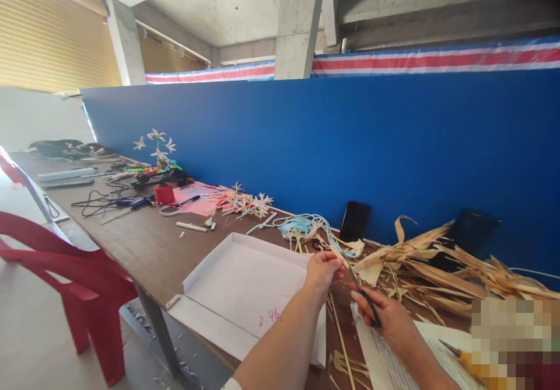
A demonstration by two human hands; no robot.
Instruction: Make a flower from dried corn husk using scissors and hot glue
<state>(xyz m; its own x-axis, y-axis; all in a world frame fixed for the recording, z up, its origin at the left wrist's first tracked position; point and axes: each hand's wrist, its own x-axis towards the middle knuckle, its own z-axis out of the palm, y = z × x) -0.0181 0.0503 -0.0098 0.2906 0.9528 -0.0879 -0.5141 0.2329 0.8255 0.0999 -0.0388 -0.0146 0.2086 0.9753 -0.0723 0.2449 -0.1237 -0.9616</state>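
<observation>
Bare forearms lie nearest in the head view, coming up from the bottom edge: left hand pinches a pale husk piece between thumb and fingers; right hand grips black-handled scissors, fingers curled round the handle, can't tell which loops they pass through. Husk piece is at the left fingertips, over the table, just beyond the right side of a white cardboard tray; blades point up toward it, contact too small to tell. By look, husk is very light, dry, papery; should flex easily across, hold stiffer along the grain, and split if pulled or creased. Probably not slippery. Best hold: flat, gentle pinch near one end, fingertips clear of the blades. Scissors look rigid and fairly light; take by the handles only. Husk pile right of the hands, long curling leaves, likely brittle at the frayed tips; lift by a thicker part. Flower-shaped pieces farther left, thin petals, probably fragile; take by stems. Yellow-handled tool lower right, by the printed sheet, pointed; handle end only. Tray looks light, bendy; hold by folded rim.
</observation>
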